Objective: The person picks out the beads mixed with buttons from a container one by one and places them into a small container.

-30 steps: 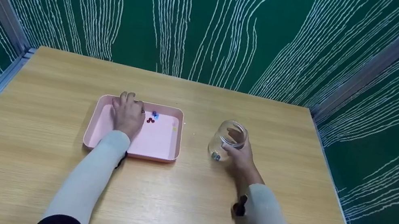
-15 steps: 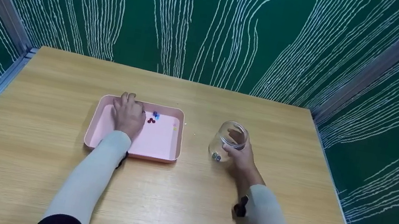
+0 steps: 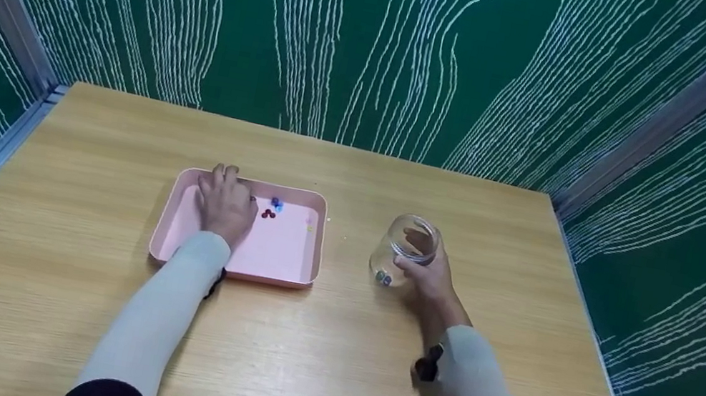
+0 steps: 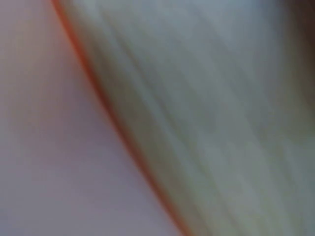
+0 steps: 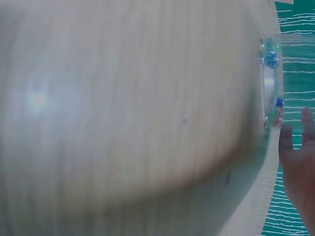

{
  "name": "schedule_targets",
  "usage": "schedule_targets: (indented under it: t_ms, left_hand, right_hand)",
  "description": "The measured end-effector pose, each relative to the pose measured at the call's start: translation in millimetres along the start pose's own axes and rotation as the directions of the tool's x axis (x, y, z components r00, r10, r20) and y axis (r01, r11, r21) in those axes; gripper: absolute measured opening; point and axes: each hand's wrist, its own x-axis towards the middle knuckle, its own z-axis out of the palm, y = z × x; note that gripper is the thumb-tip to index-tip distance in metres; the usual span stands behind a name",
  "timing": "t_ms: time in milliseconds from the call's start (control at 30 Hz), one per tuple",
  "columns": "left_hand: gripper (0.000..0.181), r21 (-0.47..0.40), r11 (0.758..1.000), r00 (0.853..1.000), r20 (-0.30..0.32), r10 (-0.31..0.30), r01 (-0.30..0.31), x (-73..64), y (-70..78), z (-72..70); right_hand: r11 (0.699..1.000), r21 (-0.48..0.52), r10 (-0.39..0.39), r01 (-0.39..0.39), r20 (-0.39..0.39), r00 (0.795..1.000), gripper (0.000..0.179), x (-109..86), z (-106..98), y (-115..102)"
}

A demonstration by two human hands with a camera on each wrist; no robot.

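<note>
In the head view my left hand (image 3: 226, 208) is down in the pink tray (image 3: 283, 265), back of the hand up, near its far wall. What lies under its fingers is hidden, so I cannot tell if it holds anything. Several small beads lie right of it: dark red beads (image 3: 268, 213) and blue beads (image 3: 277, 204). My right hand (image 3: 431, 270) grips a clear glass jar (image 3: 393, 252) near its mouth, the thumb on the near side. The jar leans, with a few blue-green glass marbles (image 3: 384, 278) at its bottom. The right wrist view shows marbles (image 5: 271, 60) through the glass.
Pale pink and yellow beads (image 3: 309, 225) lie near the tray's right wall. Tiny white specks (image 3: 344, 237) dot the wooden table (image 3: 295, 362) between tray and jar. Green walls (image 3: 393, 53) with white lines stand behind and at both sides.
</note>
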Motion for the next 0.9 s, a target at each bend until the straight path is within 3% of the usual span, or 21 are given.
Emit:
schedule_targets:
  t_ms: [100,333,667,900]
  left_hand:
    - [0.026,-0.012,1.000,1.000,-0.001,0.001,-0.001,-0.6,-1.1,-0.2]
    - [0.026,-0.025,1.000,1.000,-0.005,-0.003,0.003,-1.5,-1.1,-2.7]
    - [0.027,-0.035,0.999,0.999,0.026,-0.023,0.023,-2.8,1.1,-4.2]
    - [0.027,-0.019,0.999,0.999,0.026,-0.030,0.030,-3.6,3.9,-8.6]
  right_hand:
    - [1.000,-0.006,0.003,-0.003,0.025,1.000,0.078,0.9,-2.5,-2.9]
    - [0.992,-0.125,0.008,-0.001,0.058,0.998,0.084,1.9,-9.3,-9.0]
    - [0.992,-0.115,-0.049,0.047,-0.017,0.999,0.087,9.0,-10.9,-10.4]
    - [0.987,-0.155,-0.035,0.029,-0.032,0.999,0.086,8.4,-5.2,-28.7]
